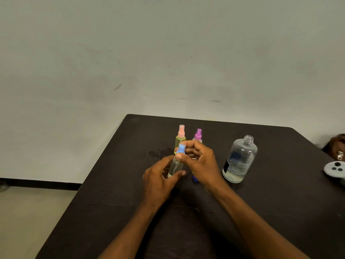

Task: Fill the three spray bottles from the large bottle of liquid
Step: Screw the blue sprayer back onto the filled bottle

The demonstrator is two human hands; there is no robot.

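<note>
My left hand (160, 176) grips the body of a small clear spray bottle (175, 168) standing mid-table. My right hand (200, 161) pinches its blue spray head (181, 148) between thumb and fingers. Behind them stand a yellowish spray bottle with a pink head (180, 136) and a bottle with a purple head (198, 135), partly hidden by my right hand. The large clear bottle (239, 159) stands uncapped to the right, with a little liquid at its bottom. A small blue object (195, 178), perhaps a cap, peeks out under my right hand.
The dark table (280, 212) has its left edge running diagonally and its far edge near the wall. At the right edge lie a grey round object with black knobs (334, 169) and a brown thing (336, 144). A wet-looking patch (158, 153) lies left of the bottles.
</note>
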